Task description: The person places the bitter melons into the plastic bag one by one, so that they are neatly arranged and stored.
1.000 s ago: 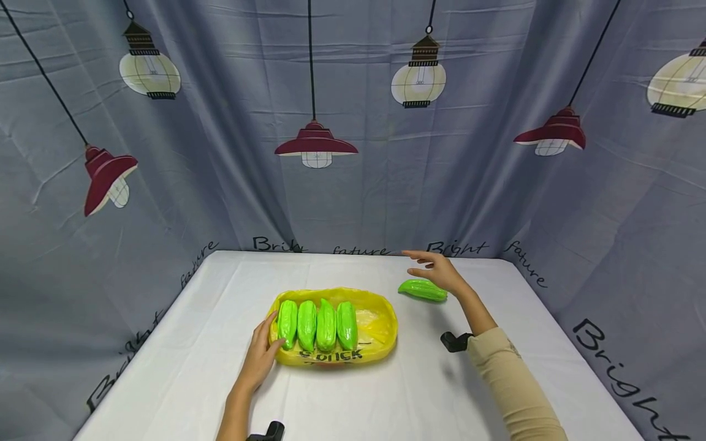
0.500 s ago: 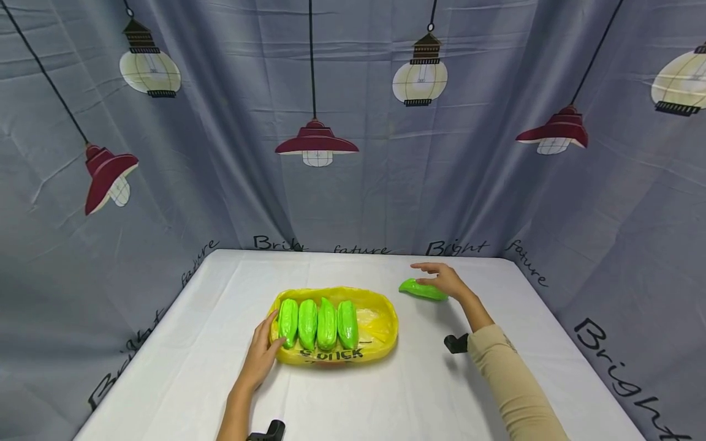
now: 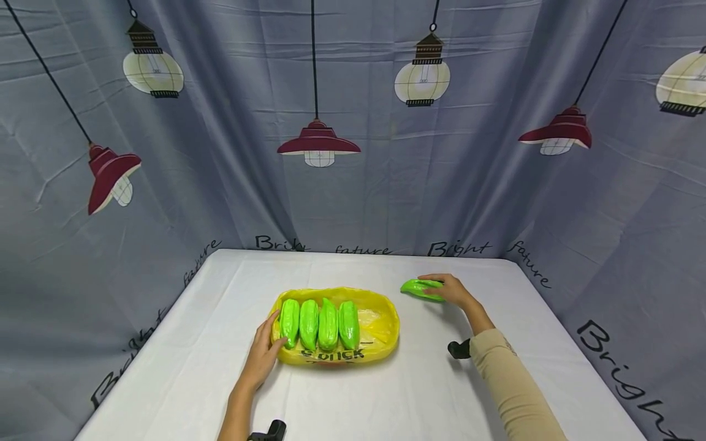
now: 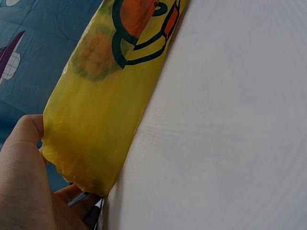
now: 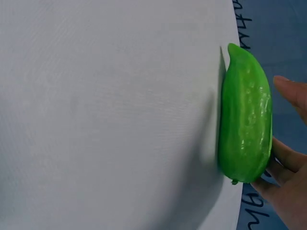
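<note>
A bright green, bumpy bitter melon [image 3: 413,286] lies on the table, right of a basket [image 3: 380,351] covered in a yellow plastic bag. My right hand [image 3: 453,290] reaches over the melon's right part. In the right wrist view the thumb stands apart from the melon [image 5: 245,120], and the other fingers are spread at its far side, partly hidden behind it. Inside the basket, several similar melons [image 3: 308,324] lie side by side toward the left. My left hand [image 3: 261,354] holds the basket's left end, with thumb and fingers round the yellow plastic [image 4: 96,129].
White cloth covers the table [image 3: 353,404]. Behind it and at both sides hangs a grey-blue curtain [image 3: 353,202] printed with lamps and lettering. A black wrist-camera mount [image 3: 459,350] sticks out from the right wrist, and another mount [image 3: 270,430] from the left.
My right hand has come down and slightly toward me, from above the bitter melon to right around it. The left hand and the basket have stayed in place.
</note>
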Tool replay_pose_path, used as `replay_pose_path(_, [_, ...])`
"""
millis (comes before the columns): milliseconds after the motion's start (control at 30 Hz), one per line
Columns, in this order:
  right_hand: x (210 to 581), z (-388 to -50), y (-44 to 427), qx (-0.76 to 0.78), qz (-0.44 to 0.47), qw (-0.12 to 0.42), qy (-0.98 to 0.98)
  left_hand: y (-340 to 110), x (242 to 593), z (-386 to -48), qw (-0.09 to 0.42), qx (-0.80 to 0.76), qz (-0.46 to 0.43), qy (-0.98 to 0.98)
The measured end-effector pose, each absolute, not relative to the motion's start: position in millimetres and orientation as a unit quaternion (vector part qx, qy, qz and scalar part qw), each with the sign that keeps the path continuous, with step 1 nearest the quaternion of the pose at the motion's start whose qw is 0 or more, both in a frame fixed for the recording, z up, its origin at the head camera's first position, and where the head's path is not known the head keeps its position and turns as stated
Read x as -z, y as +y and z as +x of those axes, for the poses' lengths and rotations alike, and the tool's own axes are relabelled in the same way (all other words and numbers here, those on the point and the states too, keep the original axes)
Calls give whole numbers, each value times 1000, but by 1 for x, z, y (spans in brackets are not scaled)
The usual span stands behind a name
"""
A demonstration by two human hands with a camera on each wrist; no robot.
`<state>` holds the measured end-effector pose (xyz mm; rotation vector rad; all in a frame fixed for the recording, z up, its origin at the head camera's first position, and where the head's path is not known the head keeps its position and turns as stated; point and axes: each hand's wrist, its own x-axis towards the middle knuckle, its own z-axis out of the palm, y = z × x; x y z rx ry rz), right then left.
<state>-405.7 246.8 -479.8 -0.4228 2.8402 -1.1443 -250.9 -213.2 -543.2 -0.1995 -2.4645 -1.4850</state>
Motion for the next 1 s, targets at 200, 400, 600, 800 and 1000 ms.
replay_pose_path(200, [485,-405,248,368,-131,25,920,-213,545,-252,131,509,-70,-848])
replay_pose_path(400, [490,-407,251,366,-123,25,922,-213,544,-251,127,512,-68,-847])
replay_pose_path(600, [495,-408,254,365,-124,37,922,-212,543,-251,124,511,-65,-848])
replay_pose_path(800, [499,-409,255,367,-126,42,921,-212,542,-251,128,505,-64,-851])
replay_pose_path(1000, [503,-406,253,363,-114,29,924,-212,541,-250,129,505,-66,-851])
